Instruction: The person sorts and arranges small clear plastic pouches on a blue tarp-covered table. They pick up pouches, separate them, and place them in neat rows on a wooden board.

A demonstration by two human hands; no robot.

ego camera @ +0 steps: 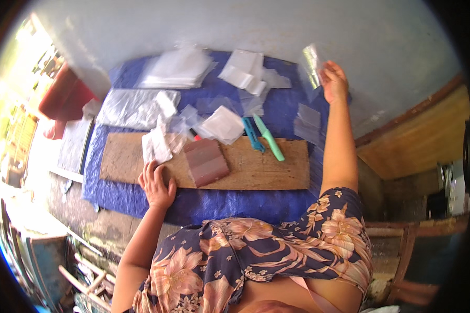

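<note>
My right hand (334, 82) is raised at the far right of the table and grips a clear plastic sheet or bag (312, 64) by its edge. My left hand (156, 184) rests on the near left part of a wooden board (266, 172), its fingertips at a small stack of folded plastic pieces (156, 145). A brown rectangular block (206, 161) lies on the board, right of that hand. Farther right are a teal cutter (252, 134) and a knife with a mint-green handle (273, 145), both partly over the board's back edge. A white plastic stack (224, 123) lies behind the block.
A blue tarpaulin (235, 205) covers the table against a grey wall (258, 23). Toward the back are a large pile of clear bags (176, 68), folded plastic (243, 70) and a crinkled plastic pack (131, 107). A red chair (66, 94) stands left; a wooden panel (419, 137) is right.
</note>
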